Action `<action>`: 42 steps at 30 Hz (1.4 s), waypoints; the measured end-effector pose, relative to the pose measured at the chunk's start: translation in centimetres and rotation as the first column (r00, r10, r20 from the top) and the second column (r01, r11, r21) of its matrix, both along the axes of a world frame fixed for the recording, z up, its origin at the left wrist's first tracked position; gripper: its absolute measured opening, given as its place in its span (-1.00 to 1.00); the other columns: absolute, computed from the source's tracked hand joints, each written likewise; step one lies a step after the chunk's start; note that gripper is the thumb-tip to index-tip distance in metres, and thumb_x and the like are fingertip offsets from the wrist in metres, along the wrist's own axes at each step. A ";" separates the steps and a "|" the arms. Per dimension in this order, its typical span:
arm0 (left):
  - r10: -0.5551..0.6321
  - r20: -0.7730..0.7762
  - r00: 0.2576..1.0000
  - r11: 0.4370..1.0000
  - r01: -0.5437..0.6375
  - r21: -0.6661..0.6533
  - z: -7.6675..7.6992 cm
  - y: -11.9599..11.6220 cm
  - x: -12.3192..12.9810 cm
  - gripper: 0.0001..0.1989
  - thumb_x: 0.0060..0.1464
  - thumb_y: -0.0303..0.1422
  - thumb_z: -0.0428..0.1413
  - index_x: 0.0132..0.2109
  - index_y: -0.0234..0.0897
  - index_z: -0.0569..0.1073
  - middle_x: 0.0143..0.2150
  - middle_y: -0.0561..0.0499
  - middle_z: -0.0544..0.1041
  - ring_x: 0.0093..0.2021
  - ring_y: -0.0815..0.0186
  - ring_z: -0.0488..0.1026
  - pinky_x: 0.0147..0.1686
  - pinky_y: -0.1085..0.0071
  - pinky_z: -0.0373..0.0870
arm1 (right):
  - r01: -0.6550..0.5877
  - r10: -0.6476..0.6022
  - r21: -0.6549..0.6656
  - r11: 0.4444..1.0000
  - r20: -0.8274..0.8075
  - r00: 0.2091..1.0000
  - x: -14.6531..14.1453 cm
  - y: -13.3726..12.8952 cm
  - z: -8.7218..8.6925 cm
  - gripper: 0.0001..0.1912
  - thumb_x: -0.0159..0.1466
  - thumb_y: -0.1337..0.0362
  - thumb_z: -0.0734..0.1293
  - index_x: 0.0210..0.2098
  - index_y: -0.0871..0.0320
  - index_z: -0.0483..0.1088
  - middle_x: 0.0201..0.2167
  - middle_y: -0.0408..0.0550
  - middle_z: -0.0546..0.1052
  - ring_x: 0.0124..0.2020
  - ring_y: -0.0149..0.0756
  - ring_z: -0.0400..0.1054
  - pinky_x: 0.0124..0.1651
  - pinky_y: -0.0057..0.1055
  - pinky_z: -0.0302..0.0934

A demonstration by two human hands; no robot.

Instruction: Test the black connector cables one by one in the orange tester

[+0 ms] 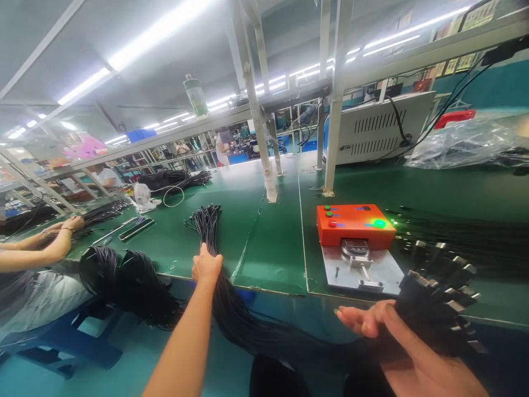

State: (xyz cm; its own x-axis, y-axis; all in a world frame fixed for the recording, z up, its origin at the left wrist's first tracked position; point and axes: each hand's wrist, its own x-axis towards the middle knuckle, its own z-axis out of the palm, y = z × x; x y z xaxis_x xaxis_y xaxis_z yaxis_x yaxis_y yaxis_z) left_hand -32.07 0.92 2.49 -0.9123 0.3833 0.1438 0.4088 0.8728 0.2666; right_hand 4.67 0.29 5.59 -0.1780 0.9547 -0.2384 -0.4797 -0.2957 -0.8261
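A thick bundle of black cables [243, 325] hangs in a curve below the table's front edge, between my two hands. My left hand [206, 266] is wrapped round it near its thin end, whose small tips fan out over the green tabletop. At the lower right, the end with metal connectors [440, 298] rests in my right hand [413, 347]; its thumb and fingers are partly spread around the cables. Just beyond that hand stands an orange box [355, 226] with buttons, a lit green light and a metal plate [363, 270] with a small fixture.
More black cables [463, 237] lie at the right, others [128, 281] hang over the edge at the left. A person's hands [72, 225] work at far left, near a blue stool [66, 342]. A small white fan [144, 197] and shelf posts [335, 110] stand farther back.
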 end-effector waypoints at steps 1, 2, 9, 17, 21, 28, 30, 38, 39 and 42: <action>-0.006 0.003 1.000 1.000 0.006 0.003 0.0 0.2 0.2 -0.62 0.12 -0.29 0.05 0.08 -0.27 0.30 0.03 -0.12 0.39 -0.11 0.17 0.42 -0.19 0.12 0.39 | -0.023 0.023 -0.011 1.000 -0.005 1.000 0.3 0.1 -0.2 -0.68 -0.11 0.04 0.46 -0.60 0.12 0.34 -0.62 -0.11 0.40 -0.24 0.04 0.43 -0.17 -0.14 0.38; -0.011 0.006 1.000 1.000 0.011 0.006 0.0 0.4 0.3 -0.62 0.12 -0.29 0.05 0.08 -0.27 0.30 0.03 -0.12 0.39 -0.11 0.17 0.42 -0.19 0.12 0.39 | -0.040 0.040 -0.019 0.999 -0.013 0.999 0.6 0.1 -0.3 -0.70 -0.08 0.04 0.44 -0.59 0.11 0.34 -0.60 -0.11 0.40 -0.20 0.01 0.42 -0.11 -0.16 0.36; -0.028 0.017 0.999 1.000 0.028 0.000 0.8 0.8 1.1 -0.61 0.11 -0.29 0.06 0.09 -0.25 0.29 0.05 -0.11 0.37 -0.08 0.15 0.40 -0.16 0.09 0.37 | -0.079 0.075 -0.048 0.996 -0.076 0.994 0.9 -0.2 -1.1 -0.76 -0.01 0.07 0.42 -0.55 0.08 0.37 -0.58 -0.13 0.42 -0.21 -0.07 0.39 0.08 -0.05 0.15; -0.606 0.041 0.794 0.788 0.593 0.164 5.1 -0.8 14.3 -0.50 -0.02 -0.27 0.12 0.10 -0.24 0.32 0.15 -0.09 0.34 0.16 0.10 0.22 0.12 0.27 0.12 | 0.001 0.004 -0.050 0.999 0.086 0.996 0.7 0.6 -0.5 -0.60 -0.02 0.02 0.43 -0.24 0.09 0.48 -0.32 -0.11 0.47 -0.22 -0.24 0.30 0.01 -0.22 0.15; -0.857 0.514 -0.027 0.272 0.824 0.498 4.1 -2.7 23.9 -0.18 -0.32 -0.50 0.29 0.17 -0.13 0.26 0.17 -0.02 0.35 0.14 0.09 0.24 0.11 0.25 0.12 | -0.084 0.082 0.009 0.996 0.114 0.990 1.6 0.3 1.1 -0.63 -0.03 -0.01 0.42 -0.34 0.11 0.49 -0.40 -0.15 0.47 -0.26 -0.30 0.32 -0.09 -0.38 0.20; -0.795 0.479 -0.373 0.233 0.541 0.808 2.9 -2.1 24.9 -0.68 0.15 -0.31 -0.05 0.01 -0.30 0.41 -0.26 -0.04 0.50 -0.28 0.24 0.41 -0.21 0.31 0.35 | -0.379 0.380 0.048 0.924 -0.001 0.925 2.7 1.0 1.1 -0.51 0.10 -0.09 0.29 -0.12 0.11 0.42 -0.41 -0.10 0.50 -0.63 -0.48 0.22 -0.60 -0.50 0.10; -0.807 0.498 -0.318 0.235 0.600 0.765 3.4 -2.0 23.7 -0.70 0.17 -0.31 -0.06 -0.05 -0.27 0.47 -0.21 -0.03 0.52 -0.18 0.22 0.39 -0.09 0.31 0.26 | -0.353 0.359 0.082 0.932 -0.064 0.931 2.9 1.1 0.9 -0.53 0.12 -0.05 0.30 -0.09 0.10 0.41 -0.29 -0.05 0.53 -0.46 -0.42 0.32 -0.46 -0.49 0.16; -0.854 0.475 -0.212 0.211 0.693 0.689 4.4 -2.5 23.4 -0.72 -0.03 -0.37 0.16 -0.10 -0.28 0.49 -0.18 -0.04 0.50 -0.18 0.17 0.36 -0.06 0.25 0.24 | -0.313 0.311 0.160 0.936 0.037 0.950 2.6 0.6 2.0 -0.58 0.10 -0.01 0.33 -0.14 0.09 0.46 -0.14 -0.05 0.52 -0.09 -0.22 0.34 0.01 -0.24 0.16; -0.872 0.447 -0.200 0.210 0.672 0.710 4.3 -2.4 23.9 -0.60 -0.09 -0.42 0.20 -0.03 -0.25 0.43 -0.13 -0.03 0.48 -0.15 0.18 0.35 -0.03 0.26 0.22 | -0.296 0.288 0.161 0.942 0.071 0.955 2.5 0.7 2.3 -0.60 0.08 -0.01 0.35 -0.16 0.07 0.47 -0.12 -0.08 0.51 -0.04 -0.22 0.31 0.05 -0.25 0.13; -0.912 0.386 -0.141 0.236 0.591 0.772 3.9 -2.1 25.3 -0.59 -0.06 -0.50 0.14 -0.01 -0.24 0.35 -0.22 0.01 0.45 -0.27 0.25 0.37 -0.16 0.31 0.30 | -0.291 0.277 0.132 0.948 0.114 0.954 2.4 1.3 3.1 -0.65 0.07 0.02 0.36 -0.22 0.07 0.48 -0.27 -0.12 0.53 -0.18 -0.27 0.36 -0.08 -0.30 0.24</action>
